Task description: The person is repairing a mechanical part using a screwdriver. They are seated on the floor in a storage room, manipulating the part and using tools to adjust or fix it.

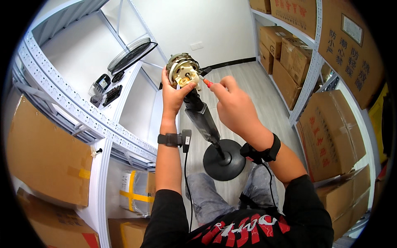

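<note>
A fan motor head, with metal windings and a cream plastic front part around a central shaft, sits on a black stand with a round base. My left hand grips the motor head from the left, thumb on the front part, fingers mostly behind it. My right hand is closed on a red-handled screwdriver, whose shaft points toward the right side of the cream front part; whether the tip touches it is unclear. Wrist straps with small black devices and cables are on both forearms.
White metal shelving at left holds a round fan grille, small black parts and, lower, cardboard boxes. Shelving at right bears more cartons. A grey plank floor runs between them to a white wall.
</note>
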A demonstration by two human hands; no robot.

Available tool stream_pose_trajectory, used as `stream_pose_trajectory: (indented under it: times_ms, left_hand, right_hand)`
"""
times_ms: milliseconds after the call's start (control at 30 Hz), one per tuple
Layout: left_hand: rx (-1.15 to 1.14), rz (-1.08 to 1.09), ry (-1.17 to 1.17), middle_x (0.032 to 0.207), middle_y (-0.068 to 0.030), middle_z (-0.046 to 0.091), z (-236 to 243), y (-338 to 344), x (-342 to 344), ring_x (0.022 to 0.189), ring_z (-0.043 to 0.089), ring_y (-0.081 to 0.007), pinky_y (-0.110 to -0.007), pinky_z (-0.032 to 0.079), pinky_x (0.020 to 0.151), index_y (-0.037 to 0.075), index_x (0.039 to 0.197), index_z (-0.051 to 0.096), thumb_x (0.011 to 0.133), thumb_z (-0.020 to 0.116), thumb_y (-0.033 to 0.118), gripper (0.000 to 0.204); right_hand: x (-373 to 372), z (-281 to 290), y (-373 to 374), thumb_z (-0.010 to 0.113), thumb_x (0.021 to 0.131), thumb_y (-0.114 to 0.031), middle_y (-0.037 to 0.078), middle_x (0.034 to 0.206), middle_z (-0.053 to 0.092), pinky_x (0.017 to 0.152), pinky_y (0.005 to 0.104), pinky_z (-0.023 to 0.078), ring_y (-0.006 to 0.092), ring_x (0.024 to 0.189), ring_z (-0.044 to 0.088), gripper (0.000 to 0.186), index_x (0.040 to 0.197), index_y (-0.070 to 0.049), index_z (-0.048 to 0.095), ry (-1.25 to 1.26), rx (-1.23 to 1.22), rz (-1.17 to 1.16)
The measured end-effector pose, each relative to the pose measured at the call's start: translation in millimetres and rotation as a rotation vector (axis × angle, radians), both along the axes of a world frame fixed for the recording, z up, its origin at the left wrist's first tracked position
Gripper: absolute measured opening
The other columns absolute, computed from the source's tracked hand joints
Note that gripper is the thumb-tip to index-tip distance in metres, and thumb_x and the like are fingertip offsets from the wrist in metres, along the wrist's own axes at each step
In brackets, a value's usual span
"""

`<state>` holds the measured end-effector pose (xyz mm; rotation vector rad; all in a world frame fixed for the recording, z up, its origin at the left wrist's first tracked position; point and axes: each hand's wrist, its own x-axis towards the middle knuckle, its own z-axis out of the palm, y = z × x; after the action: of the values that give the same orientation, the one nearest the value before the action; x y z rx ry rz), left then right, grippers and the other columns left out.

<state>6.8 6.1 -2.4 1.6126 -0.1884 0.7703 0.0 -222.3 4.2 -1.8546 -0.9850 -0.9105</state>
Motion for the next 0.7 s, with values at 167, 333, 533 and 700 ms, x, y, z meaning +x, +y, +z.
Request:
stream_pose_trajectory:
  times_ms: [167,333,533,700]
  left_hand:
    - [0.036,0.079,-0.055,0.133,-0.0143,0.053,-1,-5,1,0.121,0.057,-0.0232,-0.036,0.047,0.103,-0.001,0.149,0.023,0.069,0.091,0.016,0.106]
    - [0.052,0.169,-0.071,0.132,-0.0167,0.053,2,-21,2,0.118,0.058,-0.0227,-0.035,0.049,0.100,-0.004,0.146,0.024,0.068,0.092,0.020,0.107]
    - [0.083,0.246,-0.085,0.133,-0.0182,0.052,-2,-20,4,0.120,0.057,-0.0237,-0.035,0.049,0.100,-0.006,0.146,0.024,0.067,0.093,0.024,0.109]
    - [0.090,0.261,-0.076,0.134,-0.0178,0.051,0,-23,2,0.120,0.057,-0.0235,-0.035,0.049,0.101,-0.005,0.147,0.022,0.068,0.092,0.022,0.110]
  right_hand:
    - [9,4,-4,0.063,0.086,-0.001,0.009,0.085,0.056,0.055,0.0421,0.049,0.0294,0.065,0.061,0.011,0.096,-0.006,0.063,-0.059,0.020,-0.061]
    - [26,-1,-8,0.068,0.086,-0.007,0.009,0.085,0.057,0.055,0.0430,0.048,0.0297,0.065,0.061,0.009,0.092,-0.006,0.061,-0.051,-0.028,-0.162]
    - [33,3,-19,0.074,0.084,-0.013,0.011,0.090,0.056,0.058,0.0454,0.048,0.0322,0.068,0.061,0.018,0.093,-0.007,0.060,0.079,-0.054,0.003]
    - [40,-6,-18,0.074,0.083,-0.009,0.011,0.093,0.056,0.060,0.0435,0.050,0.0334,0.071,0.063,0.024,0.101,-0.007,0.059,-0.024,-0.170,-0.165]
